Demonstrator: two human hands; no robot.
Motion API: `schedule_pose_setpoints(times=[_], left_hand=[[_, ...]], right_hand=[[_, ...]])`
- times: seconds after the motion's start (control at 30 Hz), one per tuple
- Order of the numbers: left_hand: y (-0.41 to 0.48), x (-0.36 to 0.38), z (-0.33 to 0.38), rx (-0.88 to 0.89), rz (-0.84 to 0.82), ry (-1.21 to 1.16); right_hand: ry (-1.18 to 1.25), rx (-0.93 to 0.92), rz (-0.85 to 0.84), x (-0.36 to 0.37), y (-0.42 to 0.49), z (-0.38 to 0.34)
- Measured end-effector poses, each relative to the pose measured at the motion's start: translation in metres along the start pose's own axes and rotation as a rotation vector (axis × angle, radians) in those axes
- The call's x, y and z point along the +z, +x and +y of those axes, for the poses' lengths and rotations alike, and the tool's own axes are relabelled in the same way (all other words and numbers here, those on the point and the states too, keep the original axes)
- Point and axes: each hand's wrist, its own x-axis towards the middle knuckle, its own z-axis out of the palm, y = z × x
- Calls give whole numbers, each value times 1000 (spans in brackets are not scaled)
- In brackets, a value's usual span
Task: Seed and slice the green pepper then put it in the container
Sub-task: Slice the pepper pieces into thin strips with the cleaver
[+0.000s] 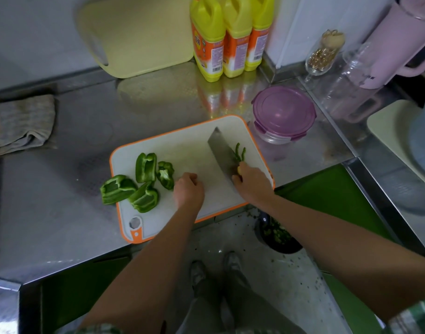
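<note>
Green pepper strips [240, 153] lie front-to-back, alongside the cleaver [221, 150].

Left hand [188, 189] fisted mid white, orange-rimmed plastic cutting board [194, 148], right hand [251, 183] gripping a broad steel cleaver [221, 149].

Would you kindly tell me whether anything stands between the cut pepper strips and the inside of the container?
Yes: the purple lid sits on the container, covering its opening. The strips lie on the cutting board beside the knife held by the right hand; nothing else visible lies between them and the container.
</note>
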Motion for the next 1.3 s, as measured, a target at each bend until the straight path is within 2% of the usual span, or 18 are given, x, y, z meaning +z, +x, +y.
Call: schedule_pose_setpoints(times=[0.07, 0.23, 0.33, 0.43, 0.5, 0.57, 0.63, 0.8, 0.9, 1.0, 1.07, 1.17, 1.2, 1.3], left_hand=[[0, -2, 1, -5, -9, -1], [0, -6, 6, -13, -53, -58], [-3, -9, 15, -29, -75, -342], [-9, -13, 35, -79, -213, -560], [-8, -11, 42, -50, -237, -507], [-1, -6, 40, -31, -191, -384], [3, -3, 35, -86, -159, -351], [-4, -13, 41, -251, -178, -592], [-5, -13, 46, -262, -167, -609], [-7, -12, 51, -247, -176, -599], [-7, -12, 53, -259, -165, -594], [-7, -14, 56, -249, -162, -584], [-8, -15, 57, -244, -165, -578], [-7, -15, 56, -236, -163, -580]], right_hand=[[-24, 39, 43, -5, 4, 2], [38, -24, 98, -6, 2, -21], [37, -83, 118, -3, 0, -27], [-46, -157, 111, -3, -5, -31], [-102, -252, 107, 1, -9, -32], [-153, -325, 87, 5, -10, -30], [-108, -368, 44, 2, -9, -24], [188, -337, 84, -9, 0, 2], [266, -420, -60, -4, 5, 8], [193, -341, -243, -4, 8, 5], [116, -309, -244, -3, 10, 8], [163, -119, -157, -5, 16, 13], [156, -109, -139, -5, 17, 13], [84, -282, -172, -6, 15, 6]])
